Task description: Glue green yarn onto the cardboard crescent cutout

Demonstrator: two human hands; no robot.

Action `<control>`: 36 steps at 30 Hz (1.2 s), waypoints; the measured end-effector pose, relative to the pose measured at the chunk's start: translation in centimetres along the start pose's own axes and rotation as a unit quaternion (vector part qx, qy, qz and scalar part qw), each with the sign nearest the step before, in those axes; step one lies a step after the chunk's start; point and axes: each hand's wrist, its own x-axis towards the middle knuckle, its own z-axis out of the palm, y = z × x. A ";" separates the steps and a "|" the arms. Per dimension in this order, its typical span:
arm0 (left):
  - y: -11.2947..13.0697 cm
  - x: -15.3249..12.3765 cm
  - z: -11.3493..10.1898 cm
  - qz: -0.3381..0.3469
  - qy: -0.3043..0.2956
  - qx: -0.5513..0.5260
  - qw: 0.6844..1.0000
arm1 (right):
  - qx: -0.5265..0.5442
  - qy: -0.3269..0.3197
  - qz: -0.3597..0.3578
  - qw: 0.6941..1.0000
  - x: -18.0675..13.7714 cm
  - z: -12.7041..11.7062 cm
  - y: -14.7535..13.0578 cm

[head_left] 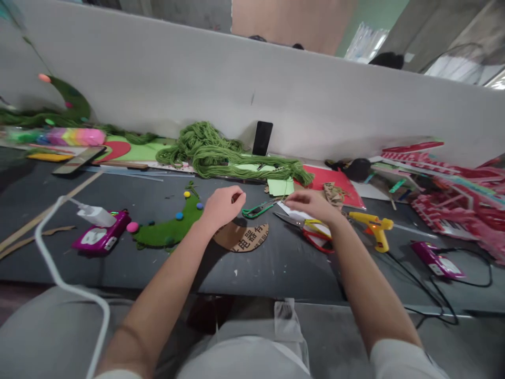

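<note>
My left hand [223, 206] hovers over the dark table [276, 263] with its fingers curled in a pinch; what it holds is too small to name. My right hand [311, 204] is also pinched, fingertips pointing left toward the other hand, right above a green utility knife [258, 209]. A brown cardboard piece with printed characters [242, 237] lies just below my left hand. Red-and-yellow scissors [313, 232] rest under my right wrist. A green crescent with coloured pompoms [171, 227] lies to the left.
A heap of green yarn [221, 152] sits against the white partition, with a black phone [262, 138] leaning there. A yellow glue gun [374, 226] and magenta power strips [102, 237] [436, 259] with cables lie on the table. Pink-red cut pieces [453, 195] pile up at right.
</note>
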 end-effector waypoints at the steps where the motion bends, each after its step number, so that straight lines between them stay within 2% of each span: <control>1: -0.1 -0.6 -0.8 0.001 -0.025 0.036 0.999 | -0.033 -0.091 -0.013 0.995 0.2 1.2 -1.4; 2: -0.3 -1.3 -1.7 0.004 -0.051 0.067 0.996 | -0.072 -0.157 -0.025 0.985 0.4 2.5 -2.6; 4: -0.8 -2.7 -3.2 0.012 -0.087 0.106 0.990 | -0.162 -0.220 -0.047 0.961 0.6 5.1 -4.3; 7: -1.9 -5.0 -5.1 0.003 -0.098 0.120 0.988 | -0.280 -0.204 -0.073 0.935 0.4 8.5 -5.2; 10: -2.8 -6.6 -6.0 -0.023 -0.086 0.117 0.989 | -0.308 -0.171 -0.103 0.930 0.0 10.3 -5.0; 13: -3.2 -7.4 -5.9 -0.037 -0.078 0.115 0.990 | -0.244 -0.154 -0.087 0.953 -0.2 10.3 -4.2; 16: -2.9 -7.6 -5.3 -0.035 -0.061 0.071 0.995 | -0.116 -0.136 -0.054 0.983 0.0 9.8 -3.2; 19: -2.4 -7.7 -4.2 -0.073 -0.039 -0.044 0.996 | 0.034 -0.100 -0.050 0.993 0.3 9.9 -2.7; 21: -1.9 -7.7 -3.2 -0.121 -0.065 -0.153 0.979 | 0.103 -0.079 -0.059 0.990 0.4 10.3 -3.0; 24: -1.0 -7.4 -1.6 -0.161 -0.122 -0.280 0.939 | 0.112 -0.101 -0.079 0.985 0.0 11.1 -4.2; 26: -0.4 -7.1 -0.9 -0.163 -0.115 -0.311 0.929 | 0.076 -0.086 -0.087 0.990 -1.0 10.8 -4.9; 28: 0.1 -6.9 -0.6 -0.159 -0.093 -0.316 0.931 | 0.026 0.004 -0.077 0.997 -2.9 9.3 -4.6; 30: 0.3 -6.7 -0.6 -0.155 -0.082 -0.316 0.933 | -0.032 0.155 -0.036 0.987 -6.0 6.4 -2.6; 31: 0.3 -6.6 -0.7 -0.153 -0.079 -0.316 0.933 | -0.071 0.249 -0.006 0.966 -8.0 4.6 -1.1; 32: 0.2 -6.5 -0.8 -0.153 -0.079 -0.318 0.932 | -0.122 0.347 0.027 0.929 -10.1 2.7 0.8; 33: 0.1 -6.3 -0.9 -0.155 -0.078 -0.322 0.931 | -0.177 0.437 0.067 0.879 -12.2 0.8 2.8; 34: 0.0 -6.2 -1.0 -0.157 -0.076 -0.326 0.929 | -0.234 0.499 0.111 0.827 -14.1 -1.0 5.0; 35: -0.2 -6.0 -1.0 -0.160 -0.073 -0.331 0.927 | -0.287 0.524 0.159 0.786 -15.7 -2.7 7.1; 36: -0.3 -5.8 -0.9 -0.161 -0.070 -0.334 0.926 | -0.325 0.516 0.211 0.764 -16.7 -4.1 9.1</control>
